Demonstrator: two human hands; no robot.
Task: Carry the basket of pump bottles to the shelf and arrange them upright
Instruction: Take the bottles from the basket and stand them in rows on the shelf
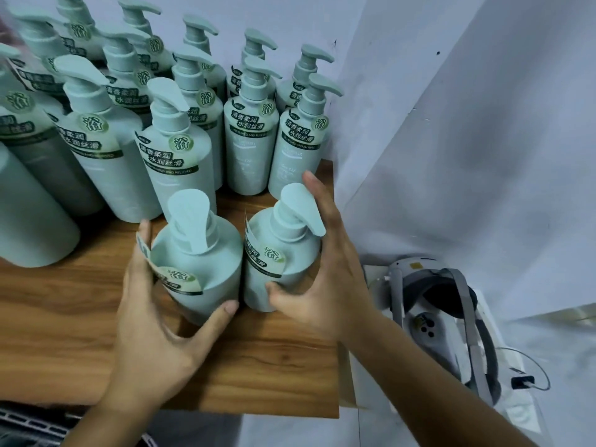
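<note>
Two pale green pump bottles stand upright side by side near the front of the wooden shelf (64, 321). My left hand (151, 327) wraps around the left bottle (206, 262), fingers behind it and thumb in front. My right hand (325, 272) grips the right bottle (283, 253), fingers along its far side, thumb at its base. Behind them several more identical pump bottles (248, 133) stand upright in rows up to the wall. The basket itself is not clearly visible.
A grey-white wall (451, 124) closes the shelf at the back and right. Below the shelf's right edge sits a white headset with grey straps (445, 321) and a cable. A dark slatted edge (32, 424) shows at the bottom left.
</note>
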